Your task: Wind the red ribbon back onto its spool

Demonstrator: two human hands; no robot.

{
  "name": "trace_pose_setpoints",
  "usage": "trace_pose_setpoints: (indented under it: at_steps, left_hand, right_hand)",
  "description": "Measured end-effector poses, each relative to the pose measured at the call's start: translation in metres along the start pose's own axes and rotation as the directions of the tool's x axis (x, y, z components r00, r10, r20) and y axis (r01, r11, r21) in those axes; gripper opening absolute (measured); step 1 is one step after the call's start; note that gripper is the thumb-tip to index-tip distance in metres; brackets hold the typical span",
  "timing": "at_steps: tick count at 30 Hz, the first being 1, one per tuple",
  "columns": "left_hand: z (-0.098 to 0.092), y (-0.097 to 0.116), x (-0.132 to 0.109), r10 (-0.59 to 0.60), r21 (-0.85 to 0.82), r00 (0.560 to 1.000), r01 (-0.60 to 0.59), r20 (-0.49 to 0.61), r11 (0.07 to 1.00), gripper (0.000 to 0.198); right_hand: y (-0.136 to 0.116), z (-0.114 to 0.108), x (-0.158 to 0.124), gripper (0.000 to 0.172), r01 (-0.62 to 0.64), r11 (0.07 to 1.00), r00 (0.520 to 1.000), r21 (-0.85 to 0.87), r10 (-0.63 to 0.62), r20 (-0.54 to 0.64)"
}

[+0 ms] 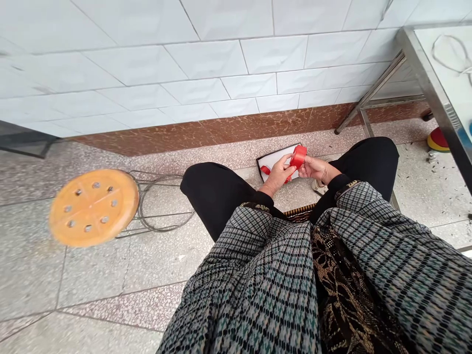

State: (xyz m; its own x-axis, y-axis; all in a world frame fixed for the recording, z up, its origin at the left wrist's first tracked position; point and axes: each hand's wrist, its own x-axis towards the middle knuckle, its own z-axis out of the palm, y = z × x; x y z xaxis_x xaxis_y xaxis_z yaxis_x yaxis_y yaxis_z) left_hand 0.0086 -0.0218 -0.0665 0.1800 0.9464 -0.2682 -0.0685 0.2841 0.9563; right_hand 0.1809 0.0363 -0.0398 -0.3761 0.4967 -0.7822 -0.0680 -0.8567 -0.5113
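Note:
Between my hands is a roll of red ribbon [299, 156], held over a shallow white box with a dark rim [279, 158]. My left hand [278, 174] is closed, its thumb and fingers pinching the ribbon from the left. From the right, my right hand [314, 168] curls its fingers at the roll's lower edge, and its grip is partly hidden by the ribbon. A red ribbon loop [265, 169] lies in the box just left of my left hand. More red shows below the left fingers.
An orange round stool [94, 207] with wire legs lies tipped on the floor at left. At right is a metal-framed table [431, 78] with a white cord [452, 49] on top. A red and yellow object [438, 140] sits beneath it, near scattered scraps. A tiled wall [206, 59] stands ahead.

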Motion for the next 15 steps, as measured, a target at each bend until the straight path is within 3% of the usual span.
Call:
trace_pose_setpoints:
  at_steps: [5, 8, 11, 15]
  left_hand:
    - [-0.001, 0.005, -0.001, -0.058, -0.025, 0.998, 0.058, 0.006, 0.998, 0.06]
    - [-0.001, 0.008, -0.002, -0.096, -0.092, 0.995, 0.093, -0.027, 0.991, 0.057]
    - [-0.003, 0.012, -0.004, -0.152, -0.111, 0.988, 0.148, -0.03, 0.983, 0.051]
    - [-0.004, 0.013, -0.006, -0.174, -0.135, 0.985, 0.172, 0.001, 0.976, 0.05]
  right_hand:
    - [0.001, -0.001, 0.001, 0.013, 0.035, 0.992, 0.999, -0.123, -0.032, 0.027]
    - [0.0, -0.005, 0.005, 0.013, 0.198, 0.939, 0.98, -0.282, -0.198, 0.027]
    - [-0.001, -0.012, 0.013, 0.024, 0.408, 0.791, 0.898, -0.456, -0.437, 0.046]
    - [0.0, -0.017, 0.021, 0.019, 0.521, 0.617, 0.805, -0.59, -0.584, 0.101]
